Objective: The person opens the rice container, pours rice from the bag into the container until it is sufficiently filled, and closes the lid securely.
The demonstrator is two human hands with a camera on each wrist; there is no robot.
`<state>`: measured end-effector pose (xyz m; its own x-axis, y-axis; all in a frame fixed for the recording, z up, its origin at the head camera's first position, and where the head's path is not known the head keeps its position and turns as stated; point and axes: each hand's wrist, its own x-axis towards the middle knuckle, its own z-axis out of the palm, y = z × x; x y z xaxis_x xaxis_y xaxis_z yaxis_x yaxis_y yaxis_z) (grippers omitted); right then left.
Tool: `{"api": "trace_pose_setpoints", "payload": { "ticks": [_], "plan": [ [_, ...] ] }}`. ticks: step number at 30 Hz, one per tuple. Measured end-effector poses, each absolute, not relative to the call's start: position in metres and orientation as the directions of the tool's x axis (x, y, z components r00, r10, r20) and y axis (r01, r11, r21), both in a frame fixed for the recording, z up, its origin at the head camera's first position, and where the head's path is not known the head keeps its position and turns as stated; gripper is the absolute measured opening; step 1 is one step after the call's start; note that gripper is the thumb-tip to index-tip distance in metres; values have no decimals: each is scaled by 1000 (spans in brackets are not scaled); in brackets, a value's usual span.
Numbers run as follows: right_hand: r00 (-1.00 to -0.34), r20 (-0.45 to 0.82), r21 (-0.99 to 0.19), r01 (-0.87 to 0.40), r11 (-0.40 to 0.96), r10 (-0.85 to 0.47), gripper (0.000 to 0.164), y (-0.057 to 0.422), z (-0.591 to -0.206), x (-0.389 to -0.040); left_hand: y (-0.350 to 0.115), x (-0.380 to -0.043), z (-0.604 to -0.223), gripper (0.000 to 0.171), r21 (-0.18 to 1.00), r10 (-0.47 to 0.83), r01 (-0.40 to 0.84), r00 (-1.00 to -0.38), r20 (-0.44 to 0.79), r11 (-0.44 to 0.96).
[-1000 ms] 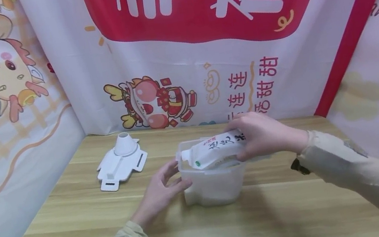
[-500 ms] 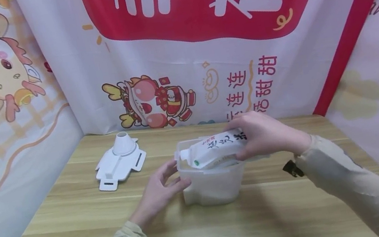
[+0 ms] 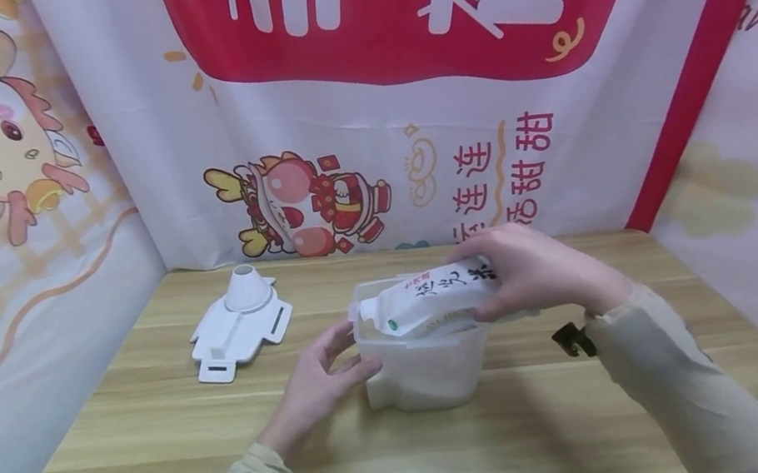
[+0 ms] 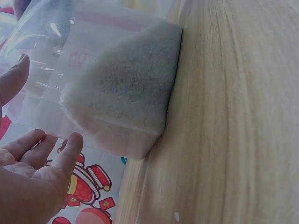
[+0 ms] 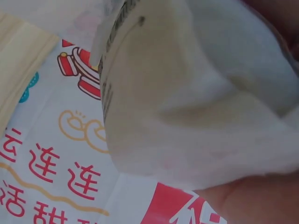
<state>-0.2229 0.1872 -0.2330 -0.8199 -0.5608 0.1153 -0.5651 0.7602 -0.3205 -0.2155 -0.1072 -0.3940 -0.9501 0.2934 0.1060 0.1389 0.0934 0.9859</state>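
two bare hands flank a translucent container [image 3: 441, 373]. the right hand [image 3: 533, 273] grips the right end of a printed white bag [image 3: 421, 302]; the left hand [image 3: 322, 386] spreads its loosely bent fingers about the container's left side. the bag lies across the container's mouth, long axis left to right, far end toward the left hand, right hand nearer. pale grains [image 4: 131, 79] lie below. the bag's underside is hidden; the right-wrist view is blurred.
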Motion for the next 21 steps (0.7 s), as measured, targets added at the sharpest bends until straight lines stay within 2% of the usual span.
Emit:
{"api": "trace_pose_setpoints", "payload": {
  "ticks": [5, 13, 21],
  "plan": [
    [-829, 117, -374, -548, 749, -547, 58, 196, -234, -222, -107, -215, -395, 78, 985, 293, 143, -950, 110, 93],
    [-815, 125, -388, -565, 728, -565, 67, 209, -233, -224, -107, -215, -395, 75, 984, 302, 157, -945, 125, 83],
    [-799, 141, -411, -584, 700, -584, 63, 214, -232, -226, -107, -215, -397, 76, 982, 301, 169, -944, 137, 83]
  ]
}}
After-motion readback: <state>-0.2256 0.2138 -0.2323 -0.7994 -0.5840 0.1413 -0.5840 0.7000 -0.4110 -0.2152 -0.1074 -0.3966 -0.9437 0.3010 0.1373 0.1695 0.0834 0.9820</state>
